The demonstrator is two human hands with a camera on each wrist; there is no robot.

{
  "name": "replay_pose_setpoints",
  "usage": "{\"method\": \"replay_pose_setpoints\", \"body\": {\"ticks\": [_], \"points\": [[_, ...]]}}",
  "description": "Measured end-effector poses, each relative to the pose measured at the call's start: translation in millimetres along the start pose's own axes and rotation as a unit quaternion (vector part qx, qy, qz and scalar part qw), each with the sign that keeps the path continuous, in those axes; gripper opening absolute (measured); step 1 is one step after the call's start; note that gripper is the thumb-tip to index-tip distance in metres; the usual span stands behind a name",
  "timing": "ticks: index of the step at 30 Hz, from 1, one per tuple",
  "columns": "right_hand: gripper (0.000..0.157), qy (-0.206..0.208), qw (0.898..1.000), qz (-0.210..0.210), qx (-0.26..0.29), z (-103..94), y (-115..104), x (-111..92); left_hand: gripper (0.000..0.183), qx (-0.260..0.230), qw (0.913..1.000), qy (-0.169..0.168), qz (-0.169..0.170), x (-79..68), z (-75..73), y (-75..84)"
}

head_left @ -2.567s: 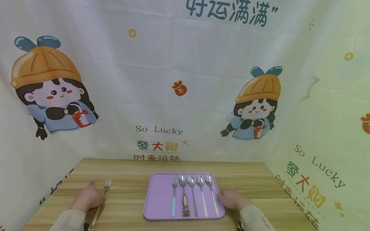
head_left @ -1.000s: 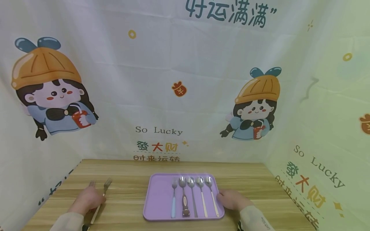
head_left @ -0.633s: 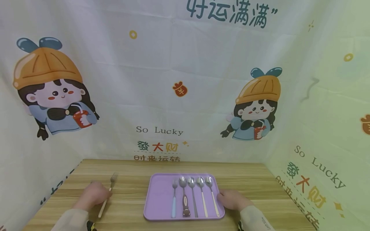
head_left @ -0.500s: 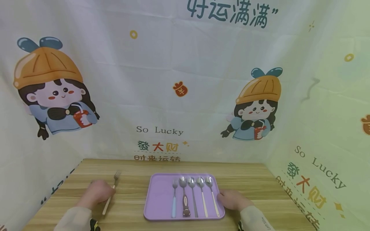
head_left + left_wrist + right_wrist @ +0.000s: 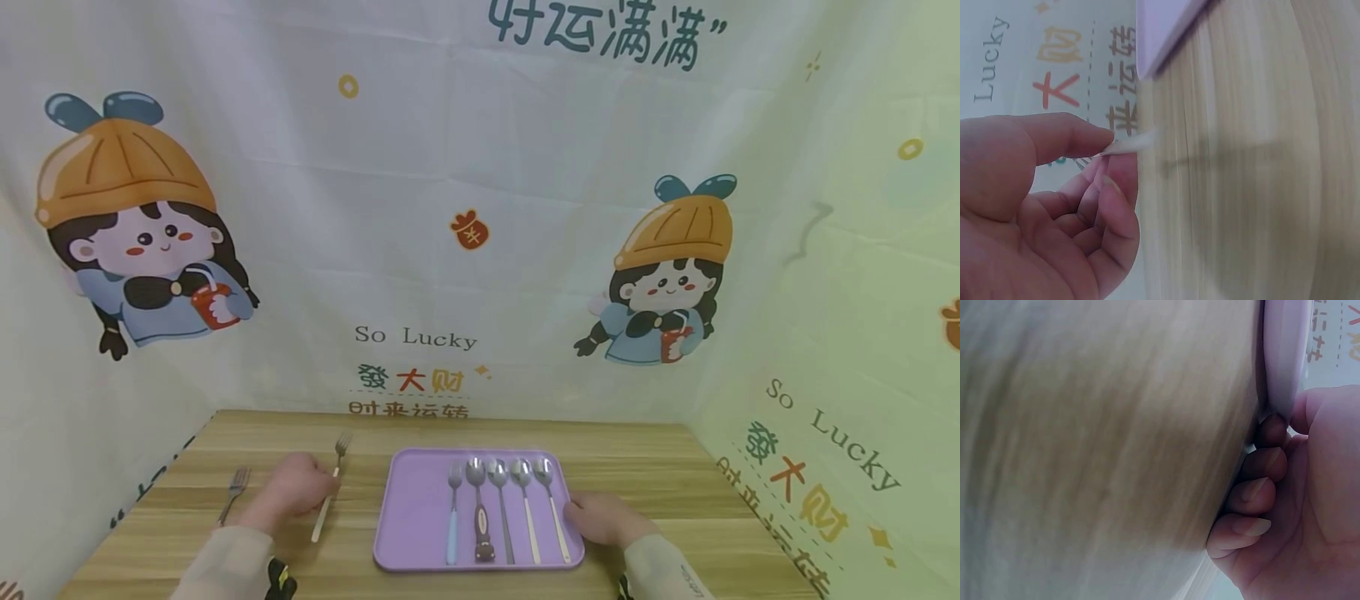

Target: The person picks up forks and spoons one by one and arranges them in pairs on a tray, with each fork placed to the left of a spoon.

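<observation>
My left hand (image 5: 300,485) pinches a fork (image 5: 323,510) with a cream handle, left of the tray. In the left wrist view, thumb and forefinger hold its handle (image 5: 1132,144) above the table, the other fingers curled. My right hand (image 5: 606,518) grips the right rim of a lilac tray (image 5: 412,512), thumb on the rim and fingers low beside it. On the tray's right part lie a fork with a light blue handle (image 5: 452,533), a spoon with a brown bear handle (image 5: 482,525) and several slim-handled spoons (image 5: 525,508), side by side, heads away from me.
Another fork (image 5: 238,483) lies on the wooden table (image 5: 645,458) at the left, its handle partly hidden behind my left forearm. A printed cloth (image 5: 525,250) hangs behind and along both sides of the table.
My left hand has lifted the cream-handled fork and carried it right, toward the tray. The other fork at the left is uncovered again. My right hand and the tray have stayed put.
</observation>
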State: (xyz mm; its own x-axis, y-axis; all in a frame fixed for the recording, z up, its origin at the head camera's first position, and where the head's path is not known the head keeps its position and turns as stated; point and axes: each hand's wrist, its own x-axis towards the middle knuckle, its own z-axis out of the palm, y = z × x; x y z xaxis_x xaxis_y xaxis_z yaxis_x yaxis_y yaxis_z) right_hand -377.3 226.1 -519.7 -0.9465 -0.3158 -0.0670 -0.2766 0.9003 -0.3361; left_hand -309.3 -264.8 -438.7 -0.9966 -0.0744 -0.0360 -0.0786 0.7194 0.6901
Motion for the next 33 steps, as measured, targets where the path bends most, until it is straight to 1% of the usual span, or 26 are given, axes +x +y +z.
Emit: {"method": "replay_pose_setpoints", "body": {"ticks": [3,6,7,8,10,12,13,14,17,19,23,25,27,28,31,33], "points": [[0.058,0.001,1.000,-0.002,0.001,-0.1,-1.9,0.3,0.038,-0.017,0.9998,-0.006,0.001,-1.2,5.7,10.0],[0.057,0.007,1.000,0.003,0.016,5.2,4.7,5.3,0.040,-0.034,0.9994,-0.009,0.003,-0.7,12.5,18.1],[0.055,0.007,1.000,0.004,0.020,2.3,1.2,2.5,0.039,-0.040,0.9991,-0.007,0.006,-0.2,15.5,19.8],[0.055,0.009,1.000,0.005,0.019,3.1,2.3,3.0,0.039,-0.046,0.9989,-0.007,0.008,0.3,18.3,21.6],[0.053,0.010,0.999,0.012,0.031,-0.7,-3.4,-1.0,0.038,-0.052,0.9986,-0.004,0.010,2.3,24.9,24.1],[0.054,0.005,1.000,0.008,0.022,-5.5,-9.0,-5.5,0.038,-0.059,0.9981,-0.002,0.016,2.6,30.8,27.8],[0.054,0.006,1.000,0.008,0.021,-10.6,-16.0,-10.4,0.038,-0.062,0.9979,-0.002,0.018,2.3,33.4,30.1],[0.055,0.006,1.000,0.004,0.016,-10.4,-15.9,-10.4,0.039,-0.064,0.9978,-0.004,0.018,2.2,35.9,32.7],[0.054,0.002,1.000,0.009,0.025,-17.2,-23.0,-16.2,0.040,-0.072,0.9971,-0.005,0.023,1.2,43.9,40.3],[0.051,0.006,0.999,0.015,0.042,-21.7,-29.8,-21.0,0.041,-0.073,0.9971,-0.008,0.021,0.0,48.7,46.1],[0.050,0.006,0.999,0.016,0.037,-23.9,-33.8,-24.6,0.037,-0.077,0.9968,-0.014,0.017,-5.0,56.3,59.4],[0.050,0.007,0.999,0.015,0.035,-23.8,-35.4,-25.8,0.035,-0.078,0.9967,-0.019,0.015,-4.3,61.3,62.6],[0.049,0.009,0.999,0.016,0.035,-24.8,-37.4,-26.9,0.034,-0.076,0.9966,-0.025,0.021,2.6,69.0,59.4],[0.047,0.009,0.999,0.021,0.044,-25.2,-38.0,-27.4,0.034,-0.073,0.9966,-0.025,0.028,8.0,74.6,55.5],[0.046,0.010,0.999,0.025,0.046,-26.3,-38.9,-27.5,0.032,-0.049,0.9974,-0.037,0.037,35.5,96.6,34.5],[0.046,0.011,0.999,0.022,0.043,-24.4,-36.2,-25.5,0.029,-0.039,0.9974,-0.039,0.046,50.4,110.5,21.6]]}}
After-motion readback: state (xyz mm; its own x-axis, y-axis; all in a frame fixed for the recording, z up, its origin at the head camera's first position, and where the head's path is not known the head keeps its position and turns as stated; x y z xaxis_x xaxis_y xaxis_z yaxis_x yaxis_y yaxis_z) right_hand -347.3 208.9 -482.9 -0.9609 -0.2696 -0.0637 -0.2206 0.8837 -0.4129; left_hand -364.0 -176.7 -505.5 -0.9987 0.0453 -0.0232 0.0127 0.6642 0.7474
